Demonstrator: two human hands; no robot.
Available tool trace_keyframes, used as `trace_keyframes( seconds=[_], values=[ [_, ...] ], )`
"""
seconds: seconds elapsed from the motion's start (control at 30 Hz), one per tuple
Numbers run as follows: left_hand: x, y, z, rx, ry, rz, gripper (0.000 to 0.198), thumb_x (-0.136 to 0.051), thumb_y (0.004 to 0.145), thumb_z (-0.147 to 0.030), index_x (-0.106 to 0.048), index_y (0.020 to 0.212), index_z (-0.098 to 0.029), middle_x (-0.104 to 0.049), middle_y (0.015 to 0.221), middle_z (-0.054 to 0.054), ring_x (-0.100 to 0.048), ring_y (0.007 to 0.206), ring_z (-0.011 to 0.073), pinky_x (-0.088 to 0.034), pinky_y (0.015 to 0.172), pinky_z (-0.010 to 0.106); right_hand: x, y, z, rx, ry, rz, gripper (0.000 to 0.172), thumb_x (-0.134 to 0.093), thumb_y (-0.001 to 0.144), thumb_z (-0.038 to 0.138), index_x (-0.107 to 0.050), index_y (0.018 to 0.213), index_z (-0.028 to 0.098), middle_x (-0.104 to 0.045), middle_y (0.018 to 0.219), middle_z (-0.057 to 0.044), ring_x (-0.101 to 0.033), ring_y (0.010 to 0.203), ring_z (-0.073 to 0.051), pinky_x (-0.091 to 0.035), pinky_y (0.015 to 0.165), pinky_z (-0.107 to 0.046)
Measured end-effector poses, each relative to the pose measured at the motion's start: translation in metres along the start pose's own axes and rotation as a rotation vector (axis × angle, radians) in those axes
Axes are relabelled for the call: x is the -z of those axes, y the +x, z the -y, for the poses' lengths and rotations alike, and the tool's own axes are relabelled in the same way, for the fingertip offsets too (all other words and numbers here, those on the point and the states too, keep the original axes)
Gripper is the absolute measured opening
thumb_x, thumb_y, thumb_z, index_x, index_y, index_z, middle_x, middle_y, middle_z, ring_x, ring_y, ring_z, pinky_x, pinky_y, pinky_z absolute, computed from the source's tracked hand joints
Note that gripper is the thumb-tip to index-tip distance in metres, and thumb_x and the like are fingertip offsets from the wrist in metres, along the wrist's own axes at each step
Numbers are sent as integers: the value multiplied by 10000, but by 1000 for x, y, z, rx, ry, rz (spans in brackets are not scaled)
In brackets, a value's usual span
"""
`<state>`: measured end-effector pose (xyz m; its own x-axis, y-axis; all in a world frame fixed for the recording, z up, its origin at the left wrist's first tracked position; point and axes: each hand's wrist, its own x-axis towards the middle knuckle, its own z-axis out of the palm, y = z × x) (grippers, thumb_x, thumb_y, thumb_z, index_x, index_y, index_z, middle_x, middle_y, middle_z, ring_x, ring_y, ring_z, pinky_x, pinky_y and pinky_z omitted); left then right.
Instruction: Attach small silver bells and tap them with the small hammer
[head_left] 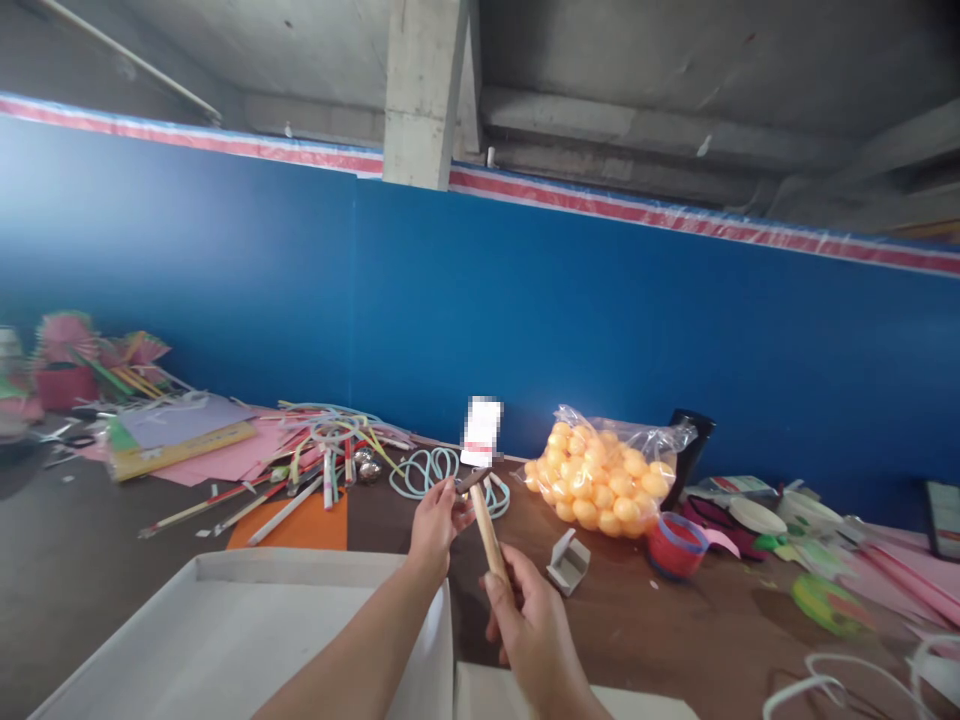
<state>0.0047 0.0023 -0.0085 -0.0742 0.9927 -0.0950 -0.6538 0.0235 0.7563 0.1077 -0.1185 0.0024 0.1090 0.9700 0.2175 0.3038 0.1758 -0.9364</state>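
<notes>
A small hammer (489, 530) with a pale wooden handle and a dark, narrow head is held up over the table. My right hand (529, 610) is closed round the lower part of the handle, thumb along it. At the upper end, the fingers of my left hand (435, 525) pinch one end of the dark head. Behind the hammer lies a loose coil of pale blue cord (424, 472), partly hidden by the hand and tool. A small white folded card box (568, 562) stands to the right of my right hand.
A large white tray (225, 570) lies under my left forearm. Behind are a bag of orange balls (600, 480), a propped blurred white screen (481, 430) and a blue wall (525, 300). Sticks and paper (187, 470) clutter the left; a red tub (676, 548) stands right.
</notes>
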Motion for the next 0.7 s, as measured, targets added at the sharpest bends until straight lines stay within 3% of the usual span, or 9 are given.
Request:
trace_keyframes(
  seconds=[0.1,0.27,0.43,0.7],
  values=[
    [1,1,1,0,-7,2,207,-583,776,-261,-563,938,-135,-585,720,34,-604,584,110,-534,594,282,-1,1,-2,-8,1,-7,400,-468,828,410,-503,1162,193,-535,546,22,-495,401,-98,-368,315,-147],
    [2,1,3,-13,15,15,211,-590,768,-287,-570,914,-136,-596,792,50,-622,620,129,-539,599,304,2,1,4,9,58,-60,423,-447,832,437,-467,1180,198,-598,694,-16,-491,416,-83,-388,317,-151],
    [1,0,1,4,24,10,228,-599,759,-290,-576,923,-133,-581,743,34,-604,577,116,-528,561,278,2,4,0,-46,42,12,383,-463,823,417,-489,1150,218,-607,781,-26,-511,410,-77,-370,285,-142],
    [0,-2,0,-1,48,4,238,-598,751,-335,-557,887,-144,-580,742,33,-604,588,118,-521,552,267,2,4,-1,-29,99,-29,403,-461,824,427,-469,1164,211,-608,820,-37,-521,427,-73,-386,294,-142]
  ],
)
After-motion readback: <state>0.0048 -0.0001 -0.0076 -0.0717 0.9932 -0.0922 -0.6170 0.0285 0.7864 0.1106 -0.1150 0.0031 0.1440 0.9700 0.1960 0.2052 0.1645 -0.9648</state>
